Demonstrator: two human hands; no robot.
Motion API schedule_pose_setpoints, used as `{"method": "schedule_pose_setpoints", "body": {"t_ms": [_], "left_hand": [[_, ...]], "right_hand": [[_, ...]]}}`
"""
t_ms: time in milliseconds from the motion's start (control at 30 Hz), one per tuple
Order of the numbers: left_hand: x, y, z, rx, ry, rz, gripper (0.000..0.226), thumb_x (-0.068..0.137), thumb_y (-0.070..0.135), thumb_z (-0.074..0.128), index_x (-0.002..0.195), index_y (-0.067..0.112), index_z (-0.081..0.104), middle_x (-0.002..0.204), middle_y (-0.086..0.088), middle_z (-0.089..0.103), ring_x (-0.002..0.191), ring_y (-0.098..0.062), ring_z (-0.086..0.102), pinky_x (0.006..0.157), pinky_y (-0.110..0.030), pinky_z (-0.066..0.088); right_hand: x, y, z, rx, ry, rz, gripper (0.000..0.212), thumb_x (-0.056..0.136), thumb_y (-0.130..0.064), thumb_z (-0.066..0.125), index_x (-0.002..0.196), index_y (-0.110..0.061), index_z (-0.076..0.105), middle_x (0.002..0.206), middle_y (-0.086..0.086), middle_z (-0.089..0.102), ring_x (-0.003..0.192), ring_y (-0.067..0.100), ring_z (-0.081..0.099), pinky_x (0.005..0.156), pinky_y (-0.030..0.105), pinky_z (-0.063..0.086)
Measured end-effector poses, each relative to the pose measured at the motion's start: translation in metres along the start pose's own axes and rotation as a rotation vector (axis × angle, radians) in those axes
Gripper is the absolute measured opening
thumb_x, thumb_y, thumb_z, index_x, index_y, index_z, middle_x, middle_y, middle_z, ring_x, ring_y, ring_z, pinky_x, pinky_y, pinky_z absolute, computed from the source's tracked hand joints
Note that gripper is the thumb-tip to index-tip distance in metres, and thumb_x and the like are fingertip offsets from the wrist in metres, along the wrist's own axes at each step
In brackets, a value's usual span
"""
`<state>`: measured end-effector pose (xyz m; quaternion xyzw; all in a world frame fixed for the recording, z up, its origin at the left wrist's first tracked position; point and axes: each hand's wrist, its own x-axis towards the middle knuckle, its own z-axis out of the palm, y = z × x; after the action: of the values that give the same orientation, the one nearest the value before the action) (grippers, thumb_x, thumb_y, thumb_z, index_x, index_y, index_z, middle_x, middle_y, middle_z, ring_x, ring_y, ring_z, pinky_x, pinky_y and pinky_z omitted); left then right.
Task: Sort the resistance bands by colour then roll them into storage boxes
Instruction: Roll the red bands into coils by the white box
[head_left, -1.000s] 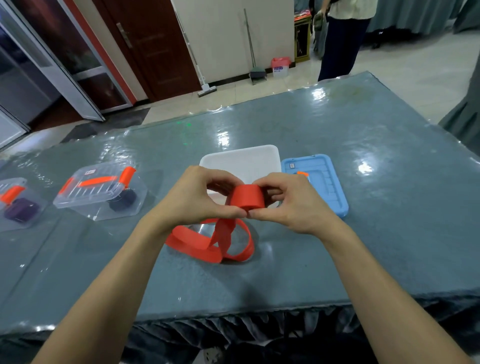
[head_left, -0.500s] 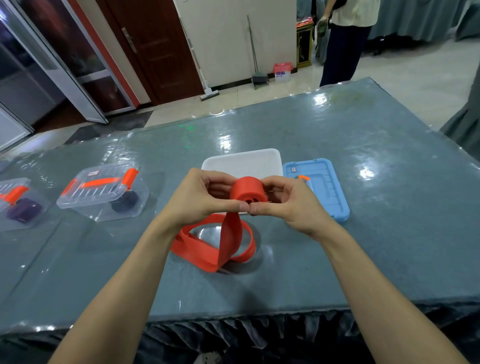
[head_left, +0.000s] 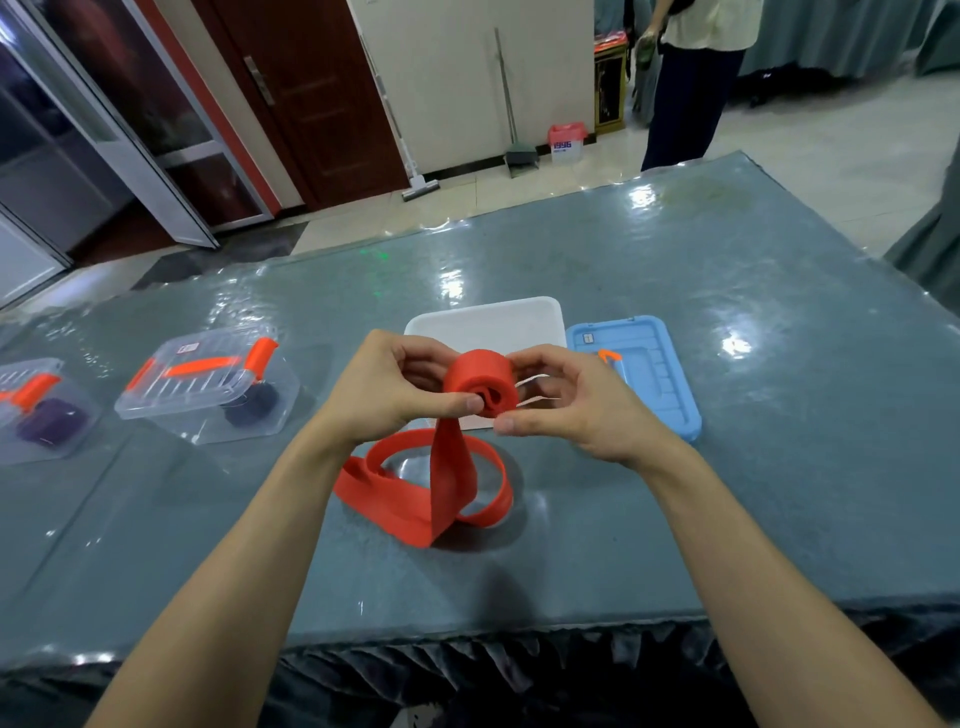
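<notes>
A red resistance band (head_left: 483, 387) is partly wound into a tight roll held above the table between both hands. My left hand (head_left: 384, 389) pinches the roll's left side with thumb and fingers. My right hand (head_left: 566, 400) grips its right side. The unrolled tail (head_left: 447, 483) hangs down and loops on the table. Behind the hands sits an open white storage box (head_left: 488, 322), partly hidden. Its blue lid (head_left: 644, 374) lies flat to the right.
Two closed clear boxes with orange latches stand at the left, the nearer box (head_left: 208, 384) holding a dark roll and the far-left box (head_left: 41, 410) a purple one. A person (head_left: 691, 78) stands beyond the table's far edge. The table's front edge (head_left: 467, 639) is close to me.
The roll has been turned so its spiral end faces me. More band is wound on, and the loose tail now hangs straighter down from the roll.
</notes>
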<state>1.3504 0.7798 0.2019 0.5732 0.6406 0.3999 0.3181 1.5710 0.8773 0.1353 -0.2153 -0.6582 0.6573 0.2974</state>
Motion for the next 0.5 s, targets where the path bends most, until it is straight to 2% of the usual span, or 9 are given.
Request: {"method": "schedule_pose_setpoints", "body": {"t_ms": [67,100,267,400,500], "left_hand": [[0.002,-0.003,0.000,-0.033,0.008,-0.009,0.041,0.065,0.015,0.095,0.100,0.000,0.080,0.089,-0.015,0.083,0.081,-0.023,0.081,0.079,-0.029,0.064],[0.003,-0.004,0.001,-0.042,0.006,-0.016,0.041,0.065,0.016,0.095,0.100,0.000,0.080,0.089,-0.016,0.083,0.081,-0.023,0.081,0.079,-0.029,0.063],[0.005,-0.004,0.004,-0.050,-0.029,-0.045,0.040,0.066,0.017,0.095,0.099,0.000,0.081,0.088,-0.015,0.082,0.079,-0.021,0.079,0.078,-0.027,0.062],[0.007,0.000,0.002,0.002,-0.051,-0.067,0.042,0.066,0.022,0.097,0.100,0.003,0.082,0.089,-0.016,0.082,0.084,-0.034,0.080,0.084,-0.044,0.066],[0.008,0.005,0.003,0.028,-0.077,-0.073,0.044,0.065,0.023,0.097,0.102,0.003,0.082,0.090,-0.016,0.082,0.088,-0.039,0.080,0.090,-0.051,0.064]], "right_hand": [[0.001,0.001,-0.001,-0.001,0.041,-0.004,0.049,0.075,-0.006,0.095,0.119,-0.006,0.073,0.106,0.020,0.078,0.094,0.023,0.075,0.089,0.037,0.061],[0.001,0.002,-0.001,-0.007,0.051,-0.007,0.046,0.076,-0.006,0.095,0.117,-0.006,0.074,0.105,0.023,0.078,0.091,0.022,0.074,0.089,0.037,0.061],[0.001,0.006,-0.005,-0.011,0.018,-0.024,0.045,0.076,-0.013,0.096,0.116,-0.007,0.075,0.106,0.026,0.076,0.092,0.026,0.072,0.099,0.050,0.060],[0.000,-0.003,-0.007,-0.048,-0.029,0.035,0.058,0.074,-0.012,0.097,0.126,-0.013,0.071,0.113,0.011,0.078,0.083,0.024,0.074,0.090,0.043,0.063],[0.003,-0.007,-0.005,-0.037,0.007,0.029,0.053,0.069,-0.013,0.098,0.116,-0.009,0.075,0.099,0.015,0.081,0.086,0.026,0.076,0.089,0.042,0.063]]}}
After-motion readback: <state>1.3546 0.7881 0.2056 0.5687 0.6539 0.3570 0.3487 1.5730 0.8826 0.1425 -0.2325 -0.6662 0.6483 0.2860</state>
